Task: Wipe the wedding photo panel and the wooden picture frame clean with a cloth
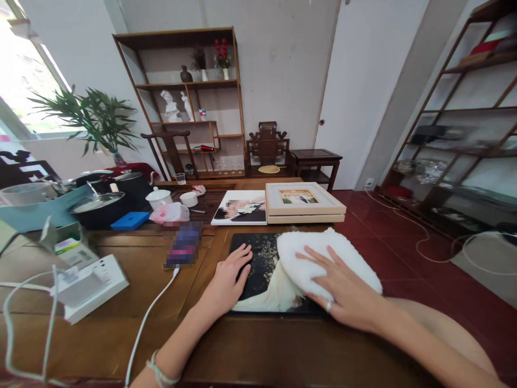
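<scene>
A dark glossy photo panel (pixel 252 283) lies flat near the table's front edge, with a pale dress and light specks printed on it. Over its right part is a thick white cloth (pixel 355 264). My right hand (pixel 335 280), with a ring on one finger, rests on the cloth with its fingers spread. The cloth hides that side of the panel. My left hand (pixel 232 280) lies palm down across the panel's left edge, fingers stretched out and holding nothing. Behind the panel are a white-edged photo print (pixel 240 207) and light wooden picture frames (pixel 307 210), stacked.
To the left, a phone (pixel 183 245) is plugged into a white cable (pixel 151 307). An opened white box (pixel 95 288) sits farther left. Behind are a blue box (pixel 130 220), a lidded pan (pixel 99 207) and a white teapot (pixel 159 199). Wooden shelves (pixel 173 32) stand against the wall.
</scene>
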The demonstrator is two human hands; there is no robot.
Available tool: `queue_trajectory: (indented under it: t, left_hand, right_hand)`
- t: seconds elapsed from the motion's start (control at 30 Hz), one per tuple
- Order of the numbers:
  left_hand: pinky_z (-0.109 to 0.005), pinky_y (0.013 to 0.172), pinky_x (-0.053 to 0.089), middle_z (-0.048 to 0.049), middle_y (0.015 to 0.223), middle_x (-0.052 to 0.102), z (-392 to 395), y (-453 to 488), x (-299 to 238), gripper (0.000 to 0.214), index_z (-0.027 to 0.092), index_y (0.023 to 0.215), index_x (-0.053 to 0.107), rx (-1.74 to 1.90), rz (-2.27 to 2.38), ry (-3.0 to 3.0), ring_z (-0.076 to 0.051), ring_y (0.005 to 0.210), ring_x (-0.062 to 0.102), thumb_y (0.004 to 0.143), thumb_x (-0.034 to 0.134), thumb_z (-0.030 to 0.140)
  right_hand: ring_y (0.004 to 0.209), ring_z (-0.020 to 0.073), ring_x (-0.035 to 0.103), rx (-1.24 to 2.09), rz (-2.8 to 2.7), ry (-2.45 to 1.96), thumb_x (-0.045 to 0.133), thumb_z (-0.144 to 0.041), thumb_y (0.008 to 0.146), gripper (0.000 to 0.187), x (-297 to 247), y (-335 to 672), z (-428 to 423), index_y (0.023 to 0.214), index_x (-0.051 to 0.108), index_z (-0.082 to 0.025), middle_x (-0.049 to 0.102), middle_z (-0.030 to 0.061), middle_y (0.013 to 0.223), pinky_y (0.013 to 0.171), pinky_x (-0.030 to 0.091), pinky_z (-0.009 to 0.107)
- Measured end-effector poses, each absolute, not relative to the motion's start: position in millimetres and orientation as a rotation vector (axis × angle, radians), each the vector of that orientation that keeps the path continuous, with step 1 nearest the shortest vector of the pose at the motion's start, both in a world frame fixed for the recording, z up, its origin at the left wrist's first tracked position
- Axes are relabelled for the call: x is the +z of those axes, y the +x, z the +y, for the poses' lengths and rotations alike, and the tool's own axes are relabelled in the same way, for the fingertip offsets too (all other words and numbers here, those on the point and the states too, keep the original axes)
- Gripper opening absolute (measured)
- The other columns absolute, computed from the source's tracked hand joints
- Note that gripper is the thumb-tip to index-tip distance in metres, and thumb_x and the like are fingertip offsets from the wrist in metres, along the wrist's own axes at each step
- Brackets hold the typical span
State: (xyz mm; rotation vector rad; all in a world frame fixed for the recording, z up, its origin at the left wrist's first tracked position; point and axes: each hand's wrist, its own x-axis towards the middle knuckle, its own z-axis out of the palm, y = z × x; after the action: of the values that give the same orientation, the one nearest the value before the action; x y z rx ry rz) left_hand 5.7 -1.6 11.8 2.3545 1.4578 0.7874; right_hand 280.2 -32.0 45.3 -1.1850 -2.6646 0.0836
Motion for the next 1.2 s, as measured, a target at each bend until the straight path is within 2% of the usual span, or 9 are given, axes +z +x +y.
queue_trajectory:
  t: [0.2, 0.37, 0.5, 0.57, 0.73, 0.93, 1.07, 1.2]
  left_hand:
    - [-0.047, 0.103, 0.034, -0.0114, 0.132, 0.05, 0, 5, 10, 0.033, 0.015, 0.116, 0.056, 0.817, 1.439, 2.362, -0.021, 0.13, 0.037, 0.09, 0.038, 0.023]
    - [-0.045, 0.104, 0.033, -0.0114, 0.133, 0.049, 0, 4, 8, 0.033, 0.014, 0.116, 0.056, 0.841, 1.437, 2.358, -0.021, 0.129, 0.037, 0.09, 0.038, 0.023]
    - [-0.045, 0.104, 0.034, -0.011, 0.133, 0.049, 0, 5, 8, 0.033, 0.015, 0.116, 0.056, 0.839, 1.451, 2.351, -0.021, 0.129, 0.037, 0.09, 0.038, 0.023]
    - [-0.044, 0.104, 0.034, -0.0108, 0.133, 0.049, 0, 6, 8, 0.033, 0.015, 0.116, 0.056, 0.823, 1.461, 2.357, -0.02, 0.13, 0.036, 0.09, 0.038, 0.023]
    - [-0.046, 0.104, 0.033, -0.0111, 0.135, 0.047, -1, 6, 11, 0.035, 0.014, 0.119, 0.053, 0.739, 1.477, 2.386, -0.02, 0.132, 0.033, 0.09, 0.036, 0.023]
    - [-0.048, 0.103, 0.032, -0.0102, 0.136, 0.046, -4, 5, 15, 0.034, 0.017, 0.12, 0.052, 0.721, 1.467, 2.388, -0.02, 0.131, 0.033, 0.09, 0.036, 0.022]
    - [-0.047, 0.103, 0.032, -0.0098, 0.135, 0.047, -3, 5, 14, 0.033, 0.018, 0.119, 0.053, 0.762, 1.448, 2.383, -0.02, 0.131, 0.034, 0.09, 0.038, 0.021]
    - [-0.046, 0.103, 0.032, -0.0099, 0.135, 0.047, -4, 5, 13, 0.032, 0.018, 0.117, 0.054, 0.778, 1.458, 2.363, -0.019, 0.131, 0.034, 0.09, 0.038, 0.021]
  right_hand:
    - [0.132, 0.0309, 0.024, -0.045, -2.627, -1.266, 0.035, -0.038, 0.091, 0.038, 42, 279, 34, 0.101, 0.065, -0.017, 0.043, 0.0116, 0.137, 0.102, 0.017, 0.063]
    - [0.131, 0.0297, 0.027, 0.018, -2.598, -1.277, 0.036, -0.032, 0.091, 0.035, 43, 277, 14, 0.11, 0.06, -0.017, 0.043, 0.0103, 0.137, 0.103, 0.021, 0.06]
    - [0.134, 0.0311, 0.019, 0.05, -2.655, -1.221, 0.042, -0.028, 0.087, 0.026, 43, 281, -45, 0.086, 0.066, -0.019, 0.038, 0.0076, 0.14, 0.104, 0.017, 0.061]
    - [0.134, 0.0318, 0.014, 0.052, -2.691, -1.146, 0.047, -0.024, 0.083, 0.019, 41, 284, -77, 0.079, 0.066, -0.021, 0.031, 0.0044, 0.144, 0.104, 0.015, 0.061]
    - [0.134, 0.0286, 0.017, 0.032, -2.708, -0.972, 0.055, -0.024, 0.078, 0.012, 45, 292, -115, 0.069, 0.063, -0.023, 0.028, 0.0, 0.145, 0.111, 0.005, 0.05]
    - [0.134, 0.0262, 0.02, 0.216, -2.708, -1.143, 0.039, -0.031, 0.089, 0.028, 57, 282, -60, 0.095, 0.065, -0.021, 0.039, 0.004, 0.14, 0.107, 0.017, 0.056]
    - [0.132, 0.027, 0.025, 0.137, -2.643, -1.251, 0.032, -0.036, 0.092, 0.041, 54, 268, 4, 0.119, 0.056, -0.018, 0.041, 0.0101, 0.139, 0.106, 0.018, 0.055]
    - [0.131, 0.0284, 0.027, 0.078, -2.583, -1.316, 0.032, -0.036, 0.092, 0.043, 48, 261, 38, 0.123, 0.053, -0.015, 0.04, 0.0118, 0.139, 0.107, 0.016, 0.055]
